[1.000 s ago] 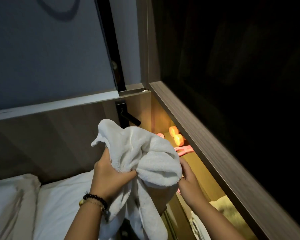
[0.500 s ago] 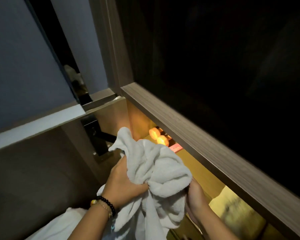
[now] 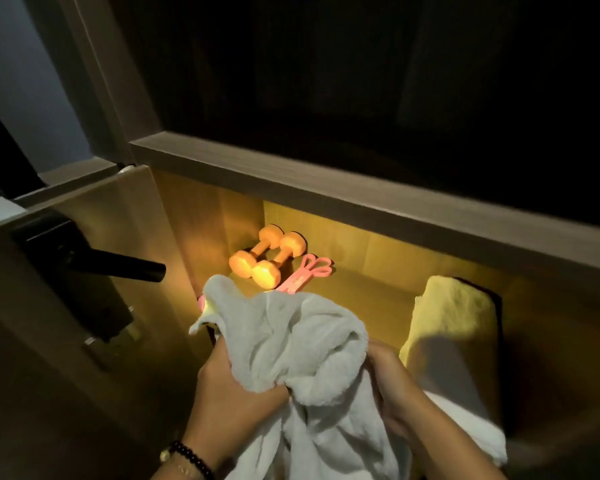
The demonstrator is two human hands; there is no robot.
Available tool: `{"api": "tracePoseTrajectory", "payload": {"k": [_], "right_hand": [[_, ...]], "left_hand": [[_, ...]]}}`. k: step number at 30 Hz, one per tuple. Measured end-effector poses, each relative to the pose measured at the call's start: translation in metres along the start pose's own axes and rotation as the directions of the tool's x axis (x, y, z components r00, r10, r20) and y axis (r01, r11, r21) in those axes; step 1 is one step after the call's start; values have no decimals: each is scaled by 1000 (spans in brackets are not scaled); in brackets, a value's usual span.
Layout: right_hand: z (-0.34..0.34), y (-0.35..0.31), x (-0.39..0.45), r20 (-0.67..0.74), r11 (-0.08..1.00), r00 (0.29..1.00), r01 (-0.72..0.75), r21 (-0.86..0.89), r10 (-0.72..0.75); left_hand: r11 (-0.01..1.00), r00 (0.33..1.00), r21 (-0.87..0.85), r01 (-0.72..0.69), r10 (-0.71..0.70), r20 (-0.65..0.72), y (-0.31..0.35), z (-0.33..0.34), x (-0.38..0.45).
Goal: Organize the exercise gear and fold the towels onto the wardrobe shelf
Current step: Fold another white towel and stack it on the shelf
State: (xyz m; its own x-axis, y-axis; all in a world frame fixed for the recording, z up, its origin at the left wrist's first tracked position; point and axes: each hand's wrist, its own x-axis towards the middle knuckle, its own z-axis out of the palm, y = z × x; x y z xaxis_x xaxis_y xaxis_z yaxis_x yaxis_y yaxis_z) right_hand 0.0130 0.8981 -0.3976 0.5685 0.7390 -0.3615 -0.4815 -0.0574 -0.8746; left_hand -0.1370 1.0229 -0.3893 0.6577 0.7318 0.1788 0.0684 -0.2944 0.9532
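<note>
A bunched white towel [image 3: 291,344] hangs in front of the lit wardrobe shelf [image 3: 368,299]. My left hand [image 3: 232,393] grips it from the left, and my right hand [image 3: 392,386] grips its right side. Two orange dumbbells [image 3: 267,254] lie side by side at the back left of the shelf. A pink resistance band [image 3: 309,271] lies just right of them, its near end hidden by the towel. A folded towel [image 3: 454,323] rests on the right of the shelf, with another white one [image 3: 465,420] at its near end.
A wooden ledge [image 3: 361,192] runs above the shelf, with a dark compartment over it. A door with a black lever handle [image 3: 118,268] stands open on the left, close to the towel.
My view has swung right and down, off the bed and onto the shelf. The dumbbells, band and folded towel now show fully. Both hands keep hold of the white towel.
</note>
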Motion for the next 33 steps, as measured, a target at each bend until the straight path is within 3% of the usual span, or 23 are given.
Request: {"api": "tracePoseTrajectory", "payload": {"k": [3,6,11,14,17,24,31,33], "right_hand": [[0,40,-26,-145,994,983,112,-16,-113],[-4,74,-50,-323,973,918,223,-55,-229],[10,86,-105,-398,911,819,372,-178,-412],[23,74,-135,-378,839,749,473,-269,-543],[33,63,-159,-348,758,679,520,-394,-646],[53,55,-193,-344,577,465,617,-535,-816],[91,4,-253,-302,391,262,750,-534,-916],[107,-19,-275,-268,317,193,757,-572,-944]], "left_hand": [[997,997,-18,-70,71,43,-38,4,-29],[986,986,-88,-139,146,79,-62,4,-59],[948,956,-257,-189,237,170,-58,-12,-97],[927,929,-333,-171,264,258,-43,-25,-111],[887,886,-459,-53,254,387,-31,-36,-120],[603,835,-743,291,219,505,7,-51,-140],[601,843,-783,159,330,424,73,-73,-143],[562,816,-817,129,408,409,94,-80,-144]]}}
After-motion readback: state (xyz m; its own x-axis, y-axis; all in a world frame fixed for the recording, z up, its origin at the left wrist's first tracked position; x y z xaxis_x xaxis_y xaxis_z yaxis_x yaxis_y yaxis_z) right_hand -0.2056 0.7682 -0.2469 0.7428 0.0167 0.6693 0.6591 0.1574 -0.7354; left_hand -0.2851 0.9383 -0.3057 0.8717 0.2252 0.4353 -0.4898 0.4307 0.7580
